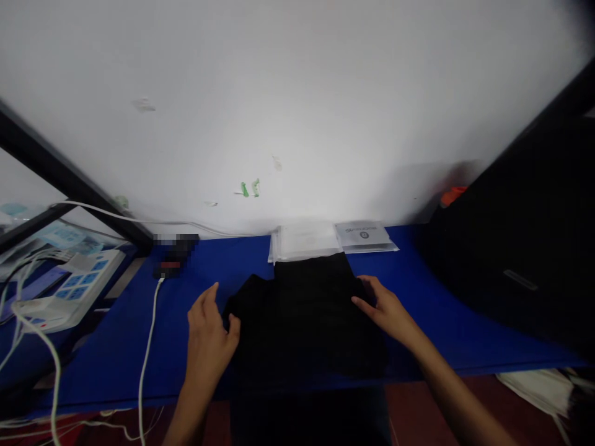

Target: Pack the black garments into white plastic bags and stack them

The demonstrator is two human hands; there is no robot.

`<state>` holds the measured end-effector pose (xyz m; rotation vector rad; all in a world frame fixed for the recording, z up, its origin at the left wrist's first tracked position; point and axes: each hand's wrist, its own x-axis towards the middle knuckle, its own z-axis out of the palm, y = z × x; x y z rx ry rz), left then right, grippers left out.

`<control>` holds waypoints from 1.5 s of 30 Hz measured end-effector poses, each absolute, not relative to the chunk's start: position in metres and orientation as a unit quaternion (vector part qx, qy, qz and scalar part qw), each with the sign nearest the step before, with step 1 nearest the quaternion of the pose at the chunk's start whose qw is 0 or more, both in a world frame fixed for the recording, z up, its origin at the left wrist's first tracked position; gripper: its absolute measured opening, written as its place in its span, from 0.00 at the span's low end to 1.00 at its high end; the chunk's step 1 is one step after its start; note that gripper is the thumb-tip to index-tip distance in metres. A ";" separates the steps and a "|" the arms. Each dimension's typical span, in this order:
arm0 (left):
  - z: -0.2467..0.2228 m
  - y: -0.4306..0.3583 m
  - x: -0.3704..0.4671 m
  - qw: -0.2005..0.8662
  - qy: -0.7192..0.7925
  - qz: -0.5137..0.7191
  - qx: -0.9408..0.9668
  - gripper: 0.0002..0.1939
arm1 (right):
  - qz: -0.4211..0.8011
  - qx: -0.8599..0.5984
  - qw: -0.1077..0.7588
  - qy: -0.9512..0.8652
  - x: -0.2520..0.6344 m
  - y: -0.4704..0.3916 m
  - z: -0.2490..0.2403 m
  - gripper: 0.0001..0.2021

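Observation:
A black garment lies folded on the blue table, its lower part hanging over the front edge. My left hand rests at the garment's left edge, fingers apart, thumb touching the cloth. On the garment's right side, my right hand presses flat on the cloth near its upper right corner. Neither hand visibly grips the cloth. Behind the garment lie clear plastic bags, one with a grey printed label.
A white power strip with blue sockets and white cables sits at the left. A small black device lies near the wall. A large black case fills the right side. White wall behind.

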<state>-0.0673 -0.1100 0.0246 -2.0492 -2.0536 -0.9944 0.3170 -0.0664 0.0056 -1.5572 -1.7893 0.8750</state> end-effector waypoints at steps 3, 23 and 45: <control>0.032 -0.101 -0.048 0.030 -0.557 -0.285 -0.780 0.25 | 0.249 -0.545 0.230 -0.767 0.323 -0.071 0.012 0.33; 0.067 -0.022 -0.015 0.127 -0.538 -0.231 -0.801 0.11 | 0.040 -0.576 0.278 -0.768 0.294 -0.006 0.042 0.12; 0.018 -0.034 -0.057 0.090 -0.509 -0.191 -0.834 0.18 | 0.162 -0.433 0.176 -0.869 0.288 -0.045 0.020 0.10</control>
